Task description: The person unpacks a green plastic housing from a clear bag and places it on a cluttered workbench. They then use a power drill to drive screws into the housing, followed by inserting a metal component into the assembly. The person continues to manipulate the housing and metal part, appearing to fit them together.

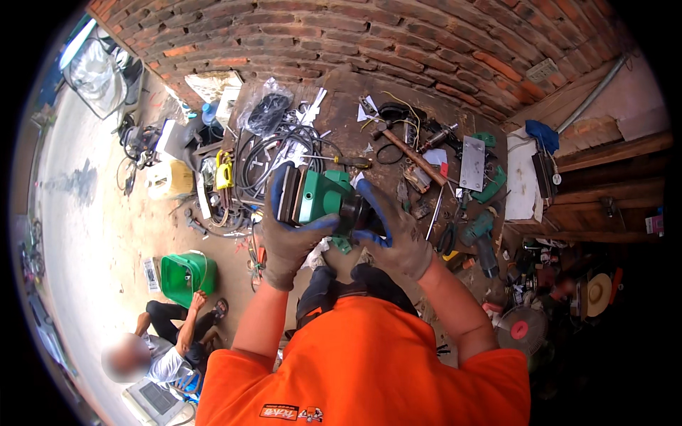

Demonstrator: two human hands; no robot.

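Note:
Both my gloved hands hold up a green and black power sander in front of my body, over the near edge of the workbench. My left hand wraps the end with the flat dark pad, thumb along the underside of the green housing. Around the black end on the other side curl the fingers and thumb of my right hand. Just beyond the sander lies a screwdriver with a yellow and black handle. A wooden-handled hammer rests farther right.
Coiled black cables and a plastic bag cover the bench's left. On its right are a metal plate and a green drill. A brick wall stands behind. At lower left, a person sits beside a green bucket.

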